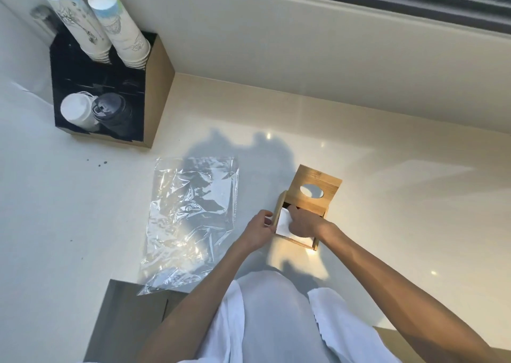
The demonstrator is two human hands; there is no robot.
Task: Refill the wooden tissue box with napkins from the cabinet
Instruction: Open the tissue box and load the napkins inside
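Observation:
The wooden tissue box (314, 245) stands on the pale counter, its lid (315, 181) with an oval hole slid back and raised at the far side. White napkins (282, 224) lie inside the box. My right hand (302, 220) reaches into the box and presses on the napkins, fingers curled over their far edge. My left hand (258, 228) grips the box's left wall, with a bit of white napkin at its fingertips.
An empty clear plastic wrapper (190, 218) lies flat to the left of the box, overhanging the counter's front edge. A black and tan cup organiser (154, 91) with paper cups (119, 27) and lids (110, 110) stands at the back left against the wall.

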